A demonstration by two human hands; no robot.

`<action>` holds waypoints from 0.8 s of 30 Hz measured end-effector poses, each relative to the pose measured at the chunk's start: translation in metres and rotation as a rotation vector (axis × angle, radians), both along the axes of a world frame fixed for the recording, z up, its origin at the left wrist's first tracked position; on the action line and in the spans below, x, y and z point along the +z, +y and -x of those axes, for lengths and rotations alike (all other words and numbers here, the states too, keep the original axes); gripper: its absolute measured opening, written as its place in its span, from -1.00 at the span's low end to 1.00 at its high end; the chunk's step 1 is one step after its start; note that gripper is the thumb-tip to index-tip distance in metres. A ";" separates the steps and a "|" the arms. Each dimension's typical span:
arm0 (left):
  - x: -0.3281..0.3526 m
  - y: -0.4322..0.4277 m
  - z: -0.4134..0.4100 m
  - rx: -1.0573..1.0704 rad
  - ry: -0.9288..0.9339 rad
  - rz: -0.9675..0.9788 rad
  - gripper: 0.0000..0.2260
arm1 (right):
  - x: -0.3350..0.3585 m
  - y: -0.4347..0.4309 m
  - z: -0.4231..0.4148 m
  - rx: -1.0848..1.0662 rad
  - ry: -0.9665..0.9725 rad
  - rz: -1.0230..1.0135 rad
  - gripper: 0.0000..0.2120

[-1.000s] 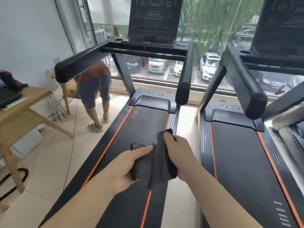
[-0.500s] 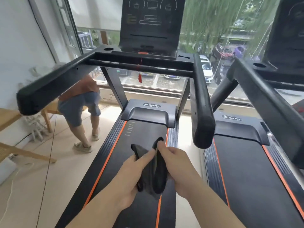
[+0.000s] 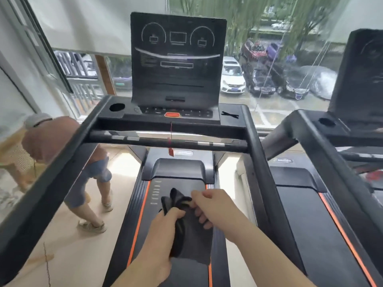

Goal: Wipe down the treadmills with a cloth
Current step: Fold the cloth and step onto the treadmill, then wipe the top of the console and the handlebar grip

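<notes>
The dark cloth (image 3: 191,237) is hanging above the treadmill belt (image 3: 182,185) before you, your left hand (image 3: 163,230) gripping it and your right hand (image 3: 210,206) pinching its top; you are seemingly folding it, next needing it pressed to the crossbar (image 3: 165,139).

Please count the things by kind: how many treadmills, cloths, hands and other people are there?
Treadmills: 2, the near treadmill and the right treadmill
Cloths: 1, the dark cloth
Hands: 2, the left hand and the right hand, both holding it
Other people: 1, a person at left
Total: 6
</notes>
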State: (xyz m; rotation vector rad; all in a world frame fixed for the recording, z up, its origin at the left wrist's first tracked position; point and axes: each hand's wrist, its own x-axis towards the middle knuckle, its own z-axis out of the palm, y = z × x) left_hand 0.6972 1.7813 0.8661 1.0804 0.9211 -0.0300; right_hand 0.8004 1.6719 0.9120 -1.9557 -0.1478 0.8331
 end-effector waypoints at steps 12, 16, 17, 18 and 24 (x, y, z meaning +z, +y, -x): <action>0.043 0.132 -0.168 0.208 -0.162 -0.011 -0.72 | 0.048 0.119 -0.182 0.055 -0.167 -0.090 -0.79; 0.068 0.180 -0.184 0.294 -0.116 0.020 -0.73 | 0.058 0.181 -0.216 0.127 -0.130 -0.092 -0.83; 0.073 0.195 -0.191 0.306 -0.130 0.005 -0.71 | 0.059 0.200 -0.227 0.152 -0.156 -0.074 -0.83; 0.075 0.210 -0.196 0.325 -0.148 -0.018 -0.69 | 0.058 0.219 -0.238 0.177 -0.186 -0.059 -0.85; 0.074 0.327 -0.251 0.414 -0.139 -0.047 -0.72 | 0.034 0.337 -0.295 0.292 -0.301 0.002 -0.90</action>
